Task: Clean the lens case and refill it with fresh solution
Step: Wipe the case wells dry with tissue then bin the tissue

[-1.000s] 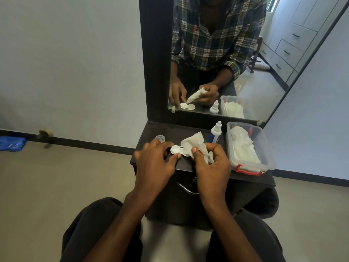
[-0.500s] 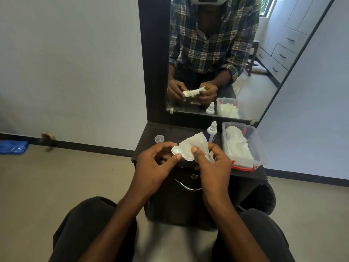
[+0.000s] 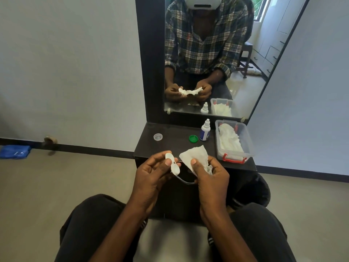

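Lens case (image 3: 172, 163) now lifted, pinched in left hand (image 3: 153, 173); tissue (image 3: 196, 157) in right hand (image 3: 209, 173), apparently apart.

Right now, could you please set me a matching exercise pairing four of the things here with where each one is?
Things:
1. lens case
2. tissue
3. green cap
4. clear cap

Places:
A. held in the right hand
B. on the table's far left
C. held in the left hand
D. on the table beside the bottle

Pairs: 1-C, 2-A, 3-D, 4-B
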